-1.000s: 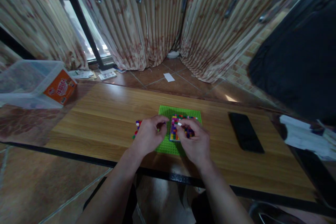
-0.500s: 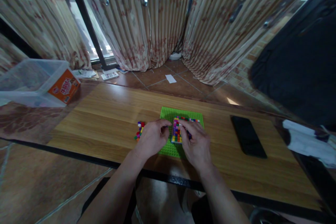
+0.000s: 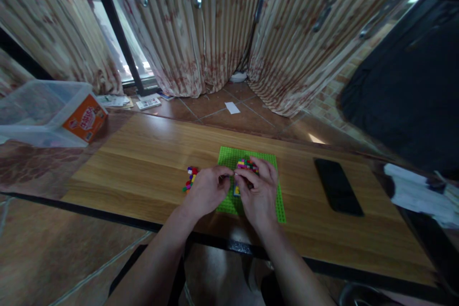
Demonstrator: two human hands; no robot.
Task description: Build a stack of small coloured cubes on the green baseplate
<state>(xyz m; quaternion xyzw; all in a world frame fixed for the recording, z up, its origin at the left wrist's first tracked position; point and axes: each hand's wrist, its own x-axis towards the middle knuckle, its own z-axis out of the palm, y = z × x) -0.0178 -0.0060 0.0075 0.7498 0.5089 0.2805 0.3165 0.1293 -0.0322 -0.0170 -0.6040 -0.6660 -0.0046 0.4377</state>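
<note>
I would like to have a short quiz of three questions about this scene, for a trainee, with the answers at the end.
1. Which colour is the flat board on the table? A) red B) green C) white
2. True or false: the phone lies to the left of the board.
3. Which hand is nearer to the loose bricks?
Key: 1. B, green. 2. False: the phone lies to the right. 3. The left hand.

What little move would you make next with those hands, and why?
I'd perhaps ease the right hand slightly aside: it hides part of the colourful bricks on the green board, and it sits very near the left hand.
</note>
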